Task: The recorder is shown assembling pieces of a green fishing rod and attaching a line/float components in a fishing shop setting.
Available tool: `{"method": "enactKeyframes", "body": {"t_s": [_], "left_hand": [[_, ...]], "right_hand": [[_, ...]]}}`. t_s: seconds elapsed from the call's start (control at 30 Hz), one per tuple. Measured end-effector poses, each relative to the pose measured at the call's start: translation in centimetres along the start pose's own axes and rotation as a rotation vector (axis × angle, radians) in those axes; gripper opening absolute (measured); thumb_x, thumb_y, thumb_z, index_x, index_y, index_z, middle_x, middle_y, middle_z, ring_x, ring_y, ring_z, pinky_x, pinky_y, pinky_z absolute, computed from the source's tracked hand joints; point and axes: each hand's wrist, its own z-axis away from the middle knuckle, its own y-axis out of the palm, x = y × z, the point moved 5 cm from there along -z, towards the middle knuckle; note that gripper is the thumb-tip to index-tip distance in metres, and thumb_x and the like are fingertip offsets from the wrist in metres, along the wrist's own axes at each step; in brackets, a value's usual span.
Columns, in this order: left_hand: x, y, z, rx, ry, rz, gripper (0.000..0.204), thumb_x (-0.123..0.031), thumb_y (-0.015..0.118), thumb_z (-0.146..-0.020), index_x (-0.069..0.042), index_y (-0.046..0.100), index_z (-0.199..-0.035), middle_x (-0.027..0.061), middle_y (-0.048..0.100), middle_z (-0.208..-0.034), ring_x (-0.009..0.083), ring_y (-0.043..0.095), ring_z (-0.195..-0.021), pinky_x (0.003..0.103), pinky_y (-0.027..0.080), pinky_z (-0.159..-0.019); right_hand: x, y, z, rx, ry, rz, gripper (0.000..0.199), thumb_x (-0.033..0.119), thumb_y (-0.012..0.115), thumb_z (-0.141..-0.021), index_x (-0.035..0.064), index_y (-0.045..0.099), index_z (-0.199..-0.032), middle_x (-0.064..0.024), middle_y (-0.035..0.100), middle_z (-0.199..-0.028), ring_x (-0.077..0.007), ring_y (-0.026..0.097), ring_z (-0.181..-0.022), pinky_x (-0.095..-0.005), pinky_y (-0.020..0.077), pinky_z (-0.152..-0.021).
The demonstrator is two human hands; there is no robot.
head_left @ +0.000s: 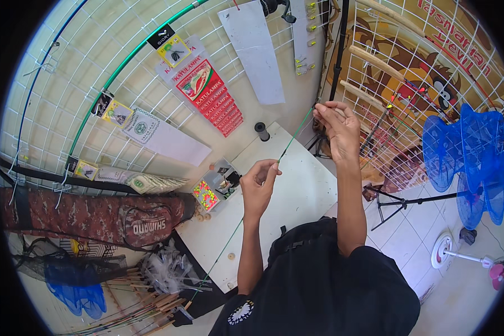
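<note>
A thin green fishing rod (295, 136) slants across in front of me, from the lower left up toward the wall. My left hand (257, 187) pinches it between thumb and fingertips, just below a dark band on the shaft. Higher up, my right hand (340, 129) has its fingertips closed at the rod's thin upper end. Under the rod stands a white table (313, 185). On it are a clear compartment box (224, 168) with brightly coloured beads (205, 196), and a black spool (261, 131). A small beige ring (231, 256) lies near the table's front.
White wire racks (123, 84) carry hanging packets (207, 92) and rods. A camouflage rod bag (95, 215) lies left of the table, above a bundle of rods (157, 305). To the right are blue mesh nets (467, 159), a black stand (400, 206) and a white fan base (441, 250).
</note>
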Motion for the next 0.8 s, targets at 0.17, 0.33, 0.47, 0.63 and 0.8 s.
{"method": "enactKeyframes", "body": {"t_s": [0.17, 0.33, 0.47, 0.63, 0.8], "left_hand": [[-0.18, -0.12, 0.02, -0.007, -0.016, -0.01, 0.019, -0.015, 0.063, -0.095, 0.002, 0.066, -0.102, 0.0041, 0.067, -0.079, 0.0056, 0.061, -0.074, 0.019, 0.043, -0.063], [0.03, -0.16, -0.03, -0.002, -0.022, -0.015, 0.019, -0.016, 0.063, -0.095, 0.002, 0.066, -0.102, 0.0035, 0.068, -0.079, 0.0045, 0.06, -0.072, 0.019, 0.042, -0.062], [-0.13, -0.14, 0.06, 0.0, -0.011, -0.01, 0.019, -0.016, 0.063, -0.095, 0.002, 0.066, -0.102, 0.0036, 0.068, -0.079, 0.0046, 0.06, -0.072, 0.019, 0.042, -0.062], [-0.07, -0.07, 0.12, 0.001, -0.021, -0.008, 0.019, -0.016, 0.063, -0.095, 0.002, 0.066, -0.102, 0.0036, 0.068, -0.079, 0.0046, 0.06, -0.073, 0.019, 0.043, -0.063], [-0.07, -0.04, 0.15, -0.004, -0.015, -0.007, 0.019, -0.016, 0.063, -0.095, 0.002, 0.066, -0.102, 0.0036, 0.068, -0.079, 0.0044, 0.06, -0.072, 0.019, 0.043, -0.062]], "right_hand": [[0.21, -0.02, -0.09, 0.011, 0.003, 0.08, 0.013, 0.003, 0.071, -0.085, -0.0029, 0.065, -0.096, -0.0125, 0.071, -0.091, -0.0166, 0.068, -0.085, -0.0271, 0.0549, -0.081], [-0.22, -0.22, -0.36, 0.061, -0.007, 0.093, 0.012, 0.006, 0.07, -0.087, -0.0018, 0.067, -0.096, -0.0107, 0.071, -0.092, -0.0123, 0.065, -0.082, -0.0254, 0.0526, -0.078], [-0.4, -0.37, -0.42, 0.077, -0.021, 0.135, 0.012, 0.007, 0.07, -0.087, -0.001, 0.068, -0.095, -0.0097, 0.071, -0.091, -0.0109, 0.064, -0.081, -0.0252, 0.0517, -0.077], [-0.04, -0.15, -0.35, 0.029, -0.041, 0.159, 0.015, 0.007, 0.071, -0.086, -0.0021, 0.067, -0.098, -0.0094, 0.07, -0.089, -0.0123, 0.066, -0.083, -0.0254, 0.0521, -0.076], [0.16, -0.05, -0.66, 0.023, -0.051, 0.105, 0.024, 0.004, 0.075, -0.082, 0.0013, 0.057, -0.098, -0.0119, 0.071, -0.086, -0.0135, 0.066, -0.08, -0.0255, 0.0516, -0.076]]}}
